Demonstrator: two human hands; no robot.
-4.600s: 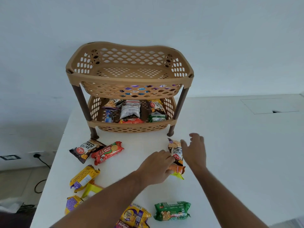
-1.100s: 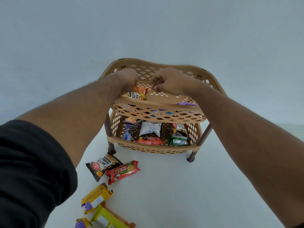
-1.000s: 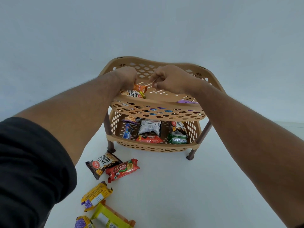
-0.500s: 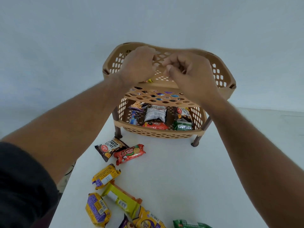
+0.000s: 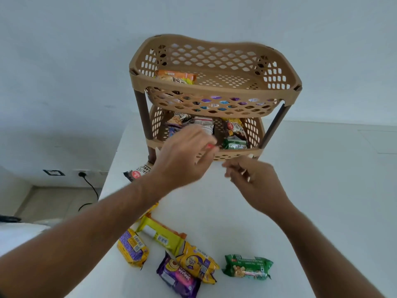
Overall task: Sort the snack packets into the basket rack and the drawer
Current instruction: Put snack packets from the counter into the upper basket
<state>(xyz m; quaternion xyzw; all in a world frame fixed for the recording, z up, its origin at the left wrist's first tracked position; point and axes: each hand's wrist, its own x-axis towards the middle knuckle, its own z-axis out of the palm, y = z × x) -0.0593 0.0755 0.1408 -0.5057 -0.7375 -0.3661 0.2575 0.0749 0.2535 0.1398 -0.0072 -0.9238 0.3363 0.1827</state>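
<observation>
The salted-peanuts packet point(image 5: 139, 172) is lying at the left, by the near-left leg of the basket rack point(image 5: 214, 91), partly hidden behind the left forearm; the left hand point(image 5: 182, 158) is hovering just right of it and in front of the lower tier, fingers loosely curled and holding nothing that I can make out, though a red sliver is showing at its fingertips and I cannot tell what it belongs to; the right hand point(image 5: 251, 179) is hanging further right above the table point(image 5: 322, 211), fingers loosely curled and empty; nearer the person, the loose packets are running left to right as a purple-and-yellow packet point(image 5: 133, 250), a long yellow packet point(image 5: 161, 235), a purple Jim Jam packet point(image 5: 178, 278), a yellow biscuit packet point(image 5: 197, 263), and a green packet point(image 5: 247, 266) with its long axis across the view; judging by position, the left hand is sitting closer to the peanuts, while the green packet is lying near and slightly left of the right hand; no drawer is showing.
</observation>
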